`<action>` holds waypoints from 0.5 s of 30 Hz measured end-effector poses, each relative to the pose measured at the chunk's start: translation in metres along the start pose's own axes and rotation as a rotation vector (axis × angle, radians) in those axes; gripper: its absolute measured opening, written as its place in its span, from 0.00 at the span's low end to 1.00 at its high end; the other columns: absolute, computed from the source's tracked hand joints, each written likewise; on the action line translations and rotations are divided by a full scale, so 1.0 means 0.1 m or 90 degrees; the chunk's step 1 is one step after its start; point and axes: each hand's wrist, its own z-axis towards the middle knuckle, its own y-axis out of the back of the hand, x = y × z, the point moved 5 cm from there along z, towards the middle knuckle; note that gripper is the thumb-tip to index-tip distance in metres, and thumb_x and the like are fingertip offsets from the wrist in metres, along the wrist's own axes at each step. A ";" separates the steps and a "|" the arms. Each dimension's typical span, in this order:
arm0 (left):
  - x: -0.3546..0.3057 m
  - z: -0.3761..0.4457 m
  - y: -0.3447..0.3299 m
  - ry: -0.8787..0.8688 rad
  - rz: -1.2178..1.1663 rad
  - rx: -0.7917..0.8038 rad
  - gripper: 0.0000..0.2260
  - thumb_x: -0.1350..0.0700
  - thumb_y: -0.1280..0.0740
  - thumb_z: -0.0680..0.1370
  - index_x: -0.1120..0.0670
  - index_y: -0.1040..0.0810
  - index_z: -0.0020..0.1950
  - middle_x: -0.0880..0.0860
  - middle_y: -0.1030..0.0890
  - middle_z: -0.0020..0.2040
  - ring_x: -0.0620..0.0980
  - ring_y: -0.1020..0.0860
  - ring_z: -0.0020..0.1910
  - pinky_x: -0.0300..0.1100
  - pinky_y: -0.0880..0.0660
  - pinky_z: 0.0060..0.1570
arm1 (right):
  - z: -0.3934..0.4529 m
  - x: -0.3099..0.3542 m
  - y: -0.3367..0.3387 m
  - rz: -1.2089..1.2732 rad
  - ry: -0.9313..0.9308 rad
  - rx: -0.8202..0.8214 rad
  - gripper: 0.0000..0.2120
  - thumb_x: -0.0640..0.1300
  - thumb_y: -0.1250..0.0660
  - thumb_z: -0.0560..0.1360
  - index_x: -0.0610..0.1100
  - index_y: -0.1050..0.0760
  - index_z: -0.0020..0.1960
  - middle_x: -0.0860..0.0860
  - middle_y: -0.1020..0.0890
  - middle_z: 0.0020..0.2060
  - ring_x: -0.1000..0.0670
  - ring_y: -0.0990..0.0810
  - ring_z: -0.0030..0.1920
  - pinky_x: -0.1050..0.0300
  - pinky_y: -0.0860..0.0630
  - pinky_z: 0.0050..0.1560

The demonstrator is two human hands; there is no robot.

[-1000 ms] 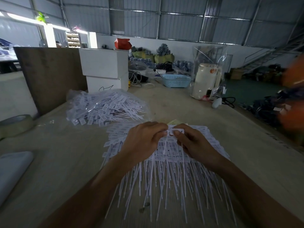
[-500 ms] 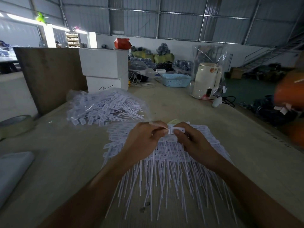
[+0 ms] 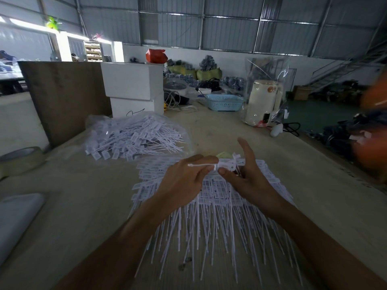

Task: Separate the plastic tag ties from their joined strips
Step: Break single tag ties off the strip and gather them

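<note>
A spread of joined white tag-tie strips (image 3: 211,214) lies on the table in front of me, tails pointing toward me. My left hand (image 3: 184,183) pinches one white tag tie (image 3: 206,165), whose thin tail lies sideways across its fingers. My right hand (image 3: 245,181) pinches the head end of a short strip piece (image 3: 230,163) with thumb and a finger, index finger raised straight. Both hands meet above the far edge of the spread. A heap of separated ties (image 3: 136,139) sits on clear plastic at the back left.
A tape roll (image 3: 18,160) and a grey flat object (image 3: 14,218) lie at the left. White foam boxes (image 3: 134,88), a brown board (image 3: 62,99), a blue basket (image 3: 224,102) and a bagged cream kettle (image 3: 263,101) stand at the back. The table's right edge drops off.
The tie in my left hand has swung so its tail points left across the fingers. My right index finger has lifted straight up.
</note>
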 end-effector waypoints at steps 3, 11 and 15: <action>-0.01 0.01 0.01 0.002 0.016 -0.005 0.15 0.52 0.41 0.82 0.51 0.19 0.63 0.54 0.17 0.56 0.59 0.18 0.49 0.55 0.20 0.45 | 0.00 -0.01 0.02 0.004 -0.053 -0.012 0.19 0.48 0.29 0.77 0.47 0.29 0.65 0.57 0.20 0.30 0.60 0.25 0.27 0.65 0.32 0.27; -0.07 0.01 0.04 -0.005 0.046 -0.013 0.13 0.54 0.39 0.82 0.47 0.20 0.63 0.50 0.18 0.52 0.55 0.19 0.45 0.50 0.21 0.38 | -0.02 0.03 -0.02 0.000 -0.029 0.030 0.12 0.49 0.35 0.80 0.45 0.24 0.40 0.53 0.22 0.28 0.60 0.29 0.26 0.66 0.34 0.29; -0.09 0.01 0.02 -0.028 0.065 0.007 0.15 0.61 0.36 0.79 0.47 0.21 0.62 0.51 0.20 0.46 0.56 0.21 0.39 0.47 0.24 0.32 | -0.02 0.06 -0.10 -0.110 0.049 0.038 0.15 0.45 0.41 0.84 0.44 0.24 0.41 0.49 0.22 0.29 0.58 0.27 0.28 0.65 0.31 0.33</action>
